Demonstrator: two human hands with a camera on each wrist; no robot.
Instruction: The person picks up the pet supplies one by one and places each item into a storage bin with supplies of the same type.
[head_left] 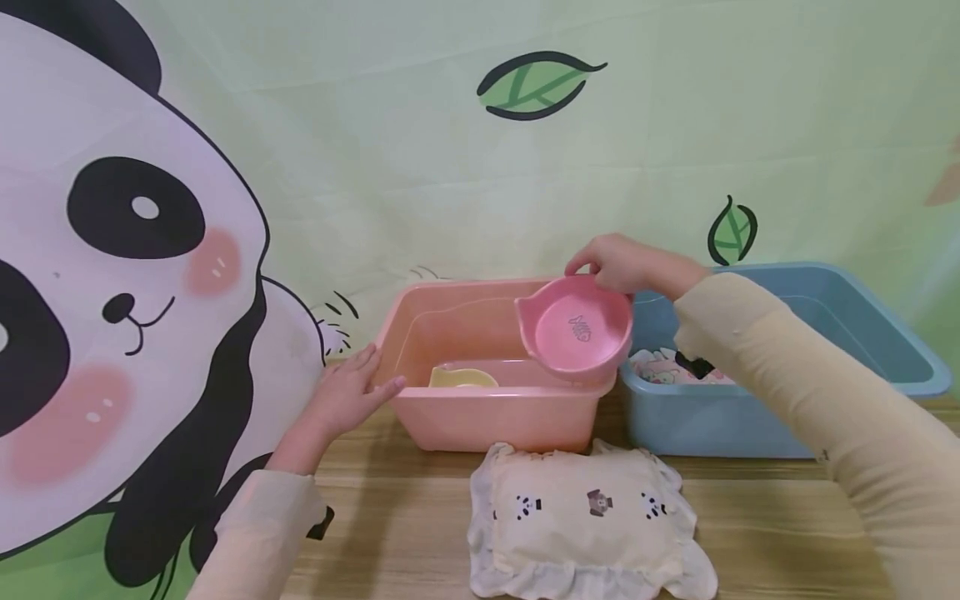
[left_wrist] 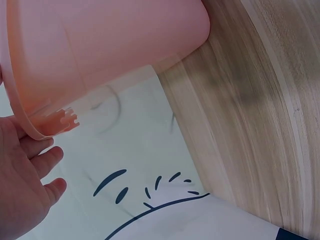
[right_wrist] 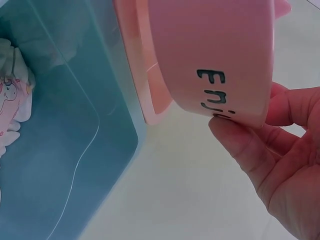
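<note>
My right hand (head_left: 618,262) pinches a pink cat-eared bowl (head_left: 573,321) by its edge. The bowl is tilted, its fishbone-printed inside facing the head camera, above the right end of a pink basin (head_left: 491,421). In the right wrist view, thumb and fingers grip the bowl's wall beside dark lettering. My left hand (head_left: 341,400) rests against the basin's left rim with its fingers extended; the left wrist view shows the fingertips at the rim's corner. A yellow bowl (head_left: 465,377) lies inside the pink basin, partly hidden by the front wall.
Right of the pink basin stands a blue basin (head_left: 712,425) holding a pink-and-white printed frilled item (head_left: 660,367), partly covered by my right sleeve. A frilled cream pillow (head_left: 585,525) lies in front on the wooden table (head_left: 765,517). A panda-printed cloth hangs behind.
</note>
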